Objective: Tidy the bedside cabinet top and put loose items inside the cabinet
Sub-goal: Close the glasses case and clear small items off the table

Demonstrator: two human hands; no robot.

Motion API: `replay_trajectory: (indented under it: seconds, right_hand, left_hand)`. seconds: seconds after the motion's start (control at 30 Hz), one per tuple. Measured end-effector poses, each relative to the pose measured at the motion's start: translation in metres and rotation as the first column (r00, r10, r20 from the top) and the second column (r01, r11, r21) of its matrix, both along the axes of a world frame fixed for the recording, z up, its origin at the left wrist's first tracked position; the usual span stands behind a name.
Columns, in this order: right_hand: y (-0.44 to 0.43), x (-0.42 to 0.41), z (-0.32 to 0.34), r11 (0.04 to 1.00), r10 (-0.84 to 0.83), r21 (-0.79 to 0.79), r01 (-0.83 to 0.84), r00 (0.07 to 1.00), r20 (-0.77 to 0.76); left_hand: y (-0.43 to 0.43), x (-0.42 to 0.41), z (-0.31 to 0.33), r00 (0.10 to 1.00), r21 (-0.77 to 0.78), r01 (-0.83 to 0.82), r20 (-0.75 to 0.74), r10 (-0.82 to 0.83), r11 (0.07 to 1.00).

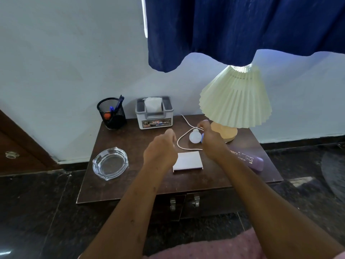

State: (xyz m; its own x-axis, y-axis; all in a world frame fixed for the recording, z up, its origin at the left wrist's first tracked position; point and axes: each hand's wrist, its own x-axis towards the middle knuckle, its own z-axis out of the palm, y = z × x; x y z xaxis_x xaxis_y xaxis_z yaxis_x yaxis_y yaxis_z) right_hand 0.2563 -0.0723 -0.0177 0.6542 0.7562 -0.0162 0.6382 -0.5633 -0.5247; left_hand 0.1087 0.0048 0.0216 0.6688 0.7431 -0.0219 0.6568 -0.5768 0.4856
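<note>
I am reaching both arms out over the cabinet top [130,184]. My right hand [211,141] is pinching the white cord [178,142] between thumb and forefinger, just in front of the lamp [235,98], where the cord's loop is closing on itself. The bulb [194,136] is lying inside that loop, right against the left side of my right hand. My left hand [160,150] is hovering with its fingers loosely curled and holding nothing, just left of the loop and partly over the white box [188,160]. The purple case [250,158] is lying under my right forearm. The ashtray [110,163] is sitting well apart at the front left. The pen holder [113,114] and tissue box [154,113] are standing along the wall.
</note>
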Motion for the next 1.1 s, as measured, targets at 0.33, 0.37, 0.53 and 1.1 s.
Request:
replay_trajectory:
  seconds: [0.33,0.37,0.53,1.1]
  right_hand:
    - [0.03,-0.026,0.0,0.99,0.057,0.135,-0.037,0.988,-0.147]
    - [0.032,-0.031,0.003,0.985,0.083,0.156,-0.068,0.993,-0.088]
    - [0.032,-0.042,0.013,0.975,0.149,0.139,-0.174,0.974,0.171]
    - [0.009,-0.005,-0.027,0.798,0.387,-0.492,-0.347,0.922,-0.023]
  left_hand:
    - [0.026,-0.03,0.005,0.987,-0.171,-0.142,0.048,0.152,0.975]
    - [0.025,-0.031,0.007,0.985,-0.179,-0.153,0.056,0.165,0.972]
    - [0.023,-0.031,0.013,0.976,-0.222,-0.157,0.115,0.186,0.962]
    - [0.016,-0.012,0.0,0.981,-0.266,-0.192,-0.083,0.176,0.945]
